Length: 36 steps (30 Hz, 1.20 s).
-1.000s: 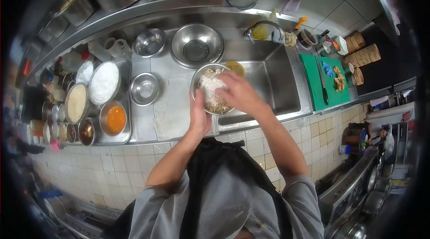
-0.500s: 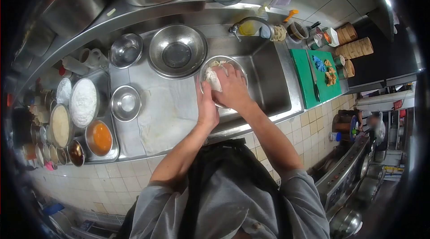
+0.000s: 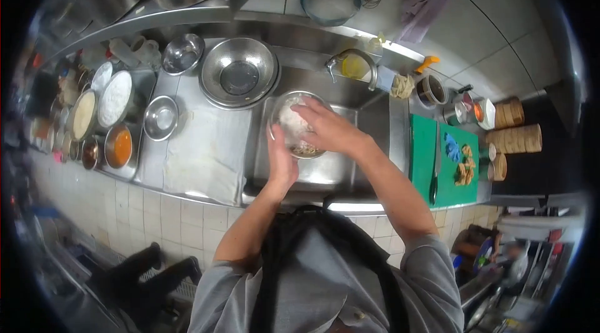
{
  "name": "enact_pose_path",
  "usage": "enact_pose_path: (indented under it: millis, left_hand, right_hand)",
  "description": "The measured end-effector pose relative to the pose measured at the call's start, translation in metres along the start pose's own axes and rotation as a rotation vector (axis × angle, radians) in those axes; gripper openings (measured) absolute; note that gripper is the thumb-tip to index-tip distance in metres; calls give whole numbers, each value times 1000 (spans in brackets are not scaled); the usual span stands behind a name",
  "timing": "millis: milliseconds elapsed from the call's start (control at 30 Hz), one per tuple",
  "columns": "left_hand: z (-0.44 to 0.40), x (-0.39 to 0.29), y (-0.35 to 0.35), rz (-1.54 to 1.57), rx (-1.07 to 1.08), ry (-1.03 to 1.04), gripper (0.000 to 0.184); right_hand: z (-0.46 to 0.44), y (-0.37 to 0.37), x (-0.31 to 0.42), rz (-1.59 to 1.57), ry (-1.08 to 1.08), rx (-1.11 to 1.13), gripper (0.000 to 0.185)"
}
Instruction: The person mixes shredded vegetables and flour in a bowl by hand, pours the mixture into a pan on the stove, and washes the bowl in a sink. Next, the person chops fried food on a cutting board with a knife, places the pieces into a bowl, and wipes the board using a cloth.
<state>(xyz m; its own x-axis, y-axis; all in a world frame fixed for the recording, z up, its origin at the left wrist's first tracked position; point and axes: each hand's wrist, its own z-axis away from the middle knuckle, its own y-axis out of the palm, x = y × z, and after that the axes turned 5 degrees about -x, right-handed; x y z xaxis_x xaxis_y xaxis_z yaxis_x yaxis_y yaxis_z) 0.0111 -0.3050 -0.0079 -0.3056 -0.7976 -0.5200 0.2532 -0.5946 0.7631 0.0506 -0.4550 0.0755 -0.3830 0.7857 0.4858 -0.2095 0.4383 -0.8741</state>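
Note:
Over the sink point(image 3: 369, 164), a round metal bowl point(image 3: 275, 108) holds a white, floury mass point(image 3: 292, 122). Small brownish pieces show at the bowl's near side. My left hand point(image 3: 282, 161) grips the bowl's near left side, thumb at the rim; its other fingers are mostly hidden. Reaching in from the right, my right hand point(image 3: 328, 127) has its fingers stretched out and slightly apart over the white contents. Whether its fingertips press into them, I cannot tell.
A large metal colander point(image 3: 215, 70) and two small bowls point(image 3: 161, 118) stand left of the sink. Further left are tubs of white powder point(image 3: 116, 99) and orange liquid point(image 3: 119, 147). On the right, a green board point(image 3: 422, 152) bears a knife point(image 3: 436, 173). A faucet point(image 3: 344, 55) overhangs the sink.
My right hand's fingers have shifted over the bowl, uncovering brownish pieces at its near side. My left hand stays at the bowl's side. The camera view has turned, and dark-clothed legs now show at lower left.

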Motion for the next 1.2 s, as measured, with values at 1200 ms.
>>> enact_pose_path:
  millis: [1200]
  left_hand:
    - [-26,27,-5,-238,-45,209,72]
  right_hand:
    - [-8,15,-18,34,-128,43,65]
